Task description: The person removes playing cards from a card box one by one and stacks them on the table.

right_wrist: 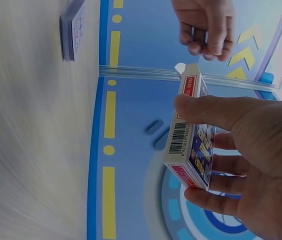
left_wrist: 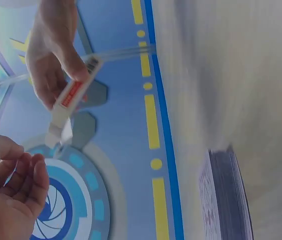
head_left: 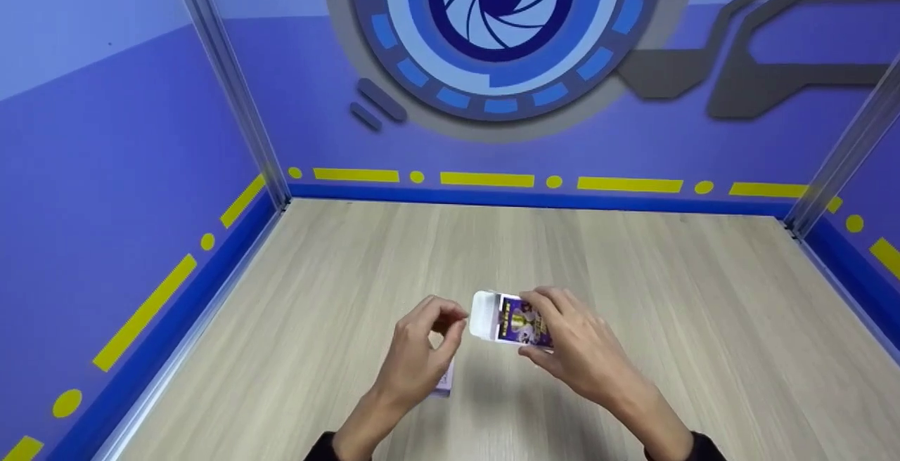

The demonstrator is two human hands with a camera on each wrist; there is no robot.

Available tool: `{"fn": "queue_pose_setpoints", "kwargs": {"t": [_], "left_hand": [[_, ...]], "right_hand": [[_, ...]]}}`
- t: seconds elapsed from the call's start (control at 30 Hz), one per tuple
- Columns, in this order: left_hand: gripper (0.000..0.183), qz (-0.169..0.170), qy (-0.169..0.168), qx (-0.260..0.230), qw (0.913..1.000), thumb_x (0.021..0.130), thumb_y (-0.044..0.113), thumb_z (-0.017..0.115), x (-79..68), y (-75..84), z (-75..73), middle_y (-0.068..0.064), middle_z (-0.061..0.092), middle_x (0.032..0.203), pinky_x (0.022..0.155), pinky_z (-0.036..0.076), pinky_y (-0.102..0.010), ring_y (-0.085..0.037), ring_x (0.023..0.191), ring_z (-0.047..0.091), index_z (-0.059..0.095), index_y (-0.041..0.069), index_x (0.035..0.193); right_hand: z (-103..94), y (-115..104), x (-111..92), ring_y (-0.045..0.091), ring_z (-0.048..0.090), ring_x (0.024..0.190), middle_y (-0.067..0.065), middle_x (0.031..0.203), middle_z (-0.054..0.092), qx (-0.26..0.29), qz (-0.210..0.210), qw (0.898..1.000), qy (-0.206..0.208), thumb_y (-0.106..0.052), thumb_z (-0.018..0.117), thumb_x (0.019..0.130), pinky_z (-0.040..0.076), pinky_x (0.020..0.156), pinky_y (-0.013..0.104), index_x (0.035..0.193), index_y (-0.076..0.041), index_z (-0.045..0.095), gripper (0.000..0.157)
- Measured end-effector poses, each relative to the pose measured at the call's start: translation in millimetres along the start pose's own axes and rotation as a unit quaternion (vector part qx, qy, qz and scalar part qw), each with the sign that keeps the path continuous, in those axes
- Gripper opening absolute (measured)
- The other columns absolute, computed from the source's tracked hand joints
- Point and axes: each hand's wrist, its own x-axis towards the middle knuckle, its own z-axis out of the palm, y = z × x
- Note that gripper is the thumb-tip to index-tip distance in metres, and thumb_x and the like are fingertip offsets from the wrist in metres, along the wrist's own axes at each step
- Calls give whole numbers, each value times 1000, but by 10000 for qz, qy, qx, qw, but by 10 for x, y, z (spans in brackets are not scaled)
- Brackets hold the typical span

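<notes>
My right hand point(head_left: 580, 348) grips a small card box point(head_left: 520, 324), thumb on one narrow side and fingers on the other. The box's white end flap stands out toward the left; a purple printed face shows in the head view. A barcode and red label mark its narrow side in the right wrist view. My left hand point(head_left: 422, 348) is beside the flap with loosely bent fingers and nothing between them; the wrist views show a small gap to the box. A stack of playing cards point(left_wrist: 226, 195) lies on the table, partly hidden behind the left hand in the head view.
The wood-grain table point(head_left: 365, 257) extends around both hands. Blue-purple printed walls point(head_left: 436, 145) with yellow dashes enclose its back and sides, joined by metal corner posts point(head_left: 235, 88).
</notes>
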Motion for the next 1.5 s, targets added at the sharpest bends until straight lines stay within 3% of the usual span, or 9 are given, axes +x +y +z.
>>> {"fn": "queue_pose_setpoints", "kwargs": {"t": [0.23, 0.67, 0.93, 1.07, 1.2, 1.5], "left_hand": [[12, -498, -260, -933, 9941, 97, -4, 64, -20, 53, 60, -3, 65, 99, 73, 60, -28, -14, 84, 67, 62, 4, 106], [10, -965, -442, -971, 9896, 99, 3, 65, -33, -33, 95, -5, 65, 103, 78, 60, -29, -16, 92, 67, 61, 4, 108], [18, -1539, -726, -1581, 9727, 99, 9, 69, -36, -27, 112, -6, 58, 100, 76, 55, -25, -17, 91, 60, 54, 3, 106], [23, -1797, -747, -1544, 9687, 96, 8, 73, -34, -30, 127, -5, 57, 97, 72, 52, -22, -16, 88, 57, 52, 4, 103], [26, -1839, -710, -1405, 9703, 92, 4, 76, -38, -36, 136, -3, 57, 95, 72, 51, -21, -15, 85, 57, 53, 5, 101], [24, -1953, -595, -1779, 9626, 93, 3, 75, -31, -30, 123, -6, 60, 94, 69, 52, -19, -14, 83, 60, 53, 1, 103]], "right_hand": [[45, -28, -9, 21, 59, 116, 4, 129, 60, 101, -372, 9992, -44, -27, 97, 72, 57, 90, 43, 134, -14, 60, 73], [30, -94, -14, 19, 58, 119, 2, 131, 59, 201, -481, 9986, -42, -28, 96, 74, 57, 90, 43, 135, -15, 60, 73], [39, -126, -14, 20, 59, 119, 2, 131, 59, 246, -622, 9978, 4, -28, 95, 74, 58, 88, 43, 135, -15, 60, 72], [54, -137, -17, 19, 59, 118, 1, 130, 59, 273, -687, 9973, -33, -29, 95, 75, 58, 86, 42, 135, -15, 60, 71], [56, -149, -21, 18, 58, 117, 0, 129, 59, 261, -791, 9965, 9, -29, 95, 74, 58, 86, 42, 135, -15, 60, 71], [52, -105, -21, 17, 59, 116, -1, 129, 59, 166, -895, 9957, 169, -27, 96, 73, 57, 87, 41, 134, -16, 60, 72]]}}
